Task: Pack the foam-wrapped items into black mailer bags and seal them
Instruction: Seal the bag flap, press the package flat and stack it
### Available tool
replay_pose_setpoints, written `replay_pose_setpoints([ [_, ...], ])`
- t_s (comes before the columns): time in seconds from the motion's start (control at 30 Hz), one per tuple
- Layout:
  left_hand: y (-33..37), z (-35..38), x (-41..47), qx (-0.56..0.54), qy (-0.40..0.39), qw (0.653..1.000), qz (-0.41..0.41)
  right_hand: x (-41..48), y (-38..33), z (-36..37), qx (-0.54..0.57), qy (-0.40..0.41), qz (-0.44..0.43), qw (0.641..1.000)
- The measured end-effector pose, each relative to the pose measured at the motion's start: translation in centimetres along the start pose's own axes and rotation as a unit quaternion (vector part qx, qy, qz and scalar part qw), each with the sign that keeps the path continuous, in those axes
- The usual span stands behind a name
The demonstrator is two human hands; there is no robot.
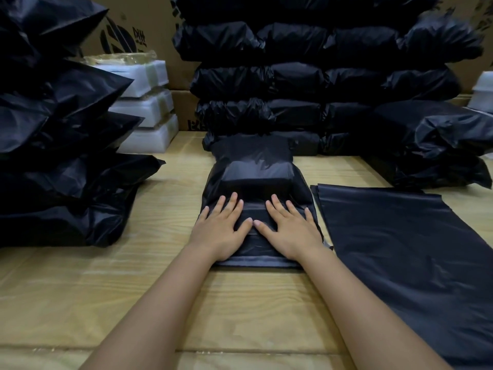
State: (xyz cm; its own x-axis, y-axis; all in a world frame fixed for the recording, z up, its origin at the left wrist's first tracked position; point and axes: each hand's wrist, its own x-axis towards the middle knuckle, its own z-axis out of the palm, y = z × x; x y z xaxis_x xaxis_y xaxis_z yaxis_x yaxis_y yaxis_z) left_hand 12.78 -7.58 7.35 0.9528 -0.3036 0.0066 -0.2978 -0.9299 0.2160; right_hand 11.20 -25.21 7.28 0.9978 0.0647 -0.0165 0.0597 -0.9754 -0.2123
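Packed bag stacks [314, 84] and empty mailers [405, 249] flank the pressed bag [256, 172].

Counter [80, 284]: pale wood with visible grain, matt. Mailer bag [256, 177] and flat bags [413, 249]: thin black plastic film, smooth with a faint sheen, creased where filled. Foam-wrapped items [149, 108]: white, soft-looking foam with glossy clear tape; boxes [149, 25] behind: brown matt cardboard.
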Motion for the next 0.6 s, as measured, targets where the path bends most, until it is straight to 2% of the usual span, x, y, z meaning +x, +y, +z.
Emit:
replay_pose_setpoints([
  [0.13, 0.6, -0.8, -0.3, -0.025, -0.021, 0.999, -0.018, -0.2, -0.3, -1.6, 0.019, -0.040, 0.008, 0.999],
  [0.2, 1.0, -2.1, 0.3, -0.039, -0.047, 0.998, -0.035, 0.4, -0.7, -3.3, -0.005, -0.073, 0.029, 0.997],
  [0.23, 1.2, -2.9, 0.7, -0.031, -0.032, 0.998, -0.041, 0.7, -1.0, -4.3, -0.020, -0.066, 0.035, 0.997],
  [0.27, 1.3, -3.7, 0.9, -0.002, 0.016, 0.999, -0.041, 0.9, -1.3, -5.0, -0.038, -0.028, 0.032, 0.998],
  [0.3, 1.4, -4.1, 1.1, 0.047, 0.091, 0.994, -0.034, 1.0, -1.6, -5.3, -0.057, 0.047, 0.017, 0.997],
  [0.37, 1.4, -4.2, 0.7, 0.082, 0.234, 0.969, 0.013, 0.7, -2.0, -4.7, -0.078, 0.262, -0.050, 0.961],
  [0.4, 1.0, -3.7, 0.6, 0.069, 0.276, 0.957, 0.058, 0.5, -1.9, -3.9, -0.083, 0.320, -0.076, 0.941],
  [0.43, 0.4, -2.9, 0.5, 0.050, 0.303, 0.946, 0.103, 0.5, -1.7, -2.9, -0.089, 0.331, -0.086, 0.935],
  [0.47, -0.2, -2.2, 0.4, 0.036, 0.286, 0.950, 0.122, 0.5, -1.5, -2.0, -0.083, 0.276, -0.081, 0.954],
  [0.53, -1.4, -0.9, 0.2, 0.006, 0.189, 0.977, 0.095, 0.8, -0.5, -0.4, -0.043, 0.148, -0.056, 0.986],
  [0.6, -2.2, -0.2, 0.7, 0.019, 0.122, 0.990, 0.070, 1.6, 0.4, 0.3, -0.024, 0.087, -0.051, 0.995],
])
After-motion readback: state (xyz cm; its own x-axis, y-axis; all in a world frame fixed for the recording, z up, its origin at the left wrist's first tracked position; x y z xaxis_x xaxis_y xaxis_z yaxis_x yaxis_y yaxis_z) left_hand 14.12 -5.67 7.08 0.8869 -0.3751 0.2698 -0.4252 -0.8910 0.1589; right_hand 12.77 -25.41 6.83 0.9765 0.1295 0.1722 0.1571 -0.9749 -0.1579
